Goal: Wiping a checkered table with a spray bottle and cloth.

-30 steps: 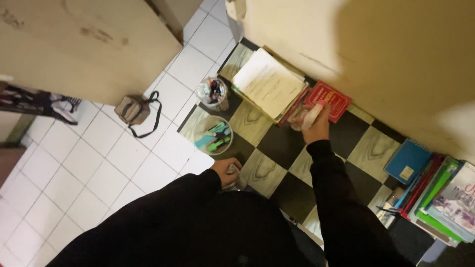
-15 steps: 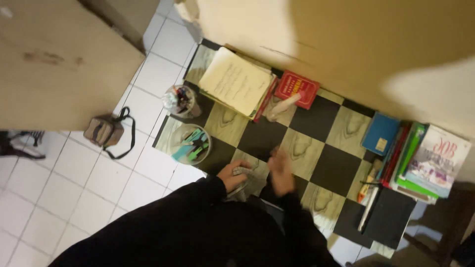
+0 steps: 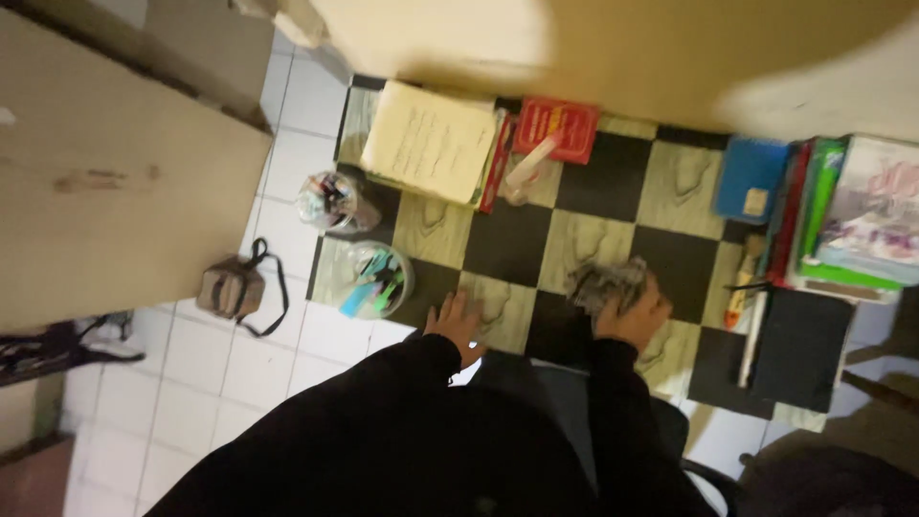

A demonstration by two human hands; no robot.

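Right hand [image 3: 634, 314] closed around a blurred grey crumpled bundle [image 3: 603, 281], held just over the black-and-cream checkered mat [image 3: 584, 244] near its middle. Left hand [image 3: 458, 324] spread flat with fingers apart, resting on the mat's near left part, just beside a round clear tub of coloured markers [image 3: 375, 279]. Farther off along the wall: a jar of pens [image 3: 328, 200], a stack of yellowish papers [image 3: 428, 142], a red book [image 3: 557, 129], a blue notebook [image 3: 751, 178] and piled books [image 3: 857, 215] to the right; small brown bag [image 3: 230, 290] on white tiles to the left.
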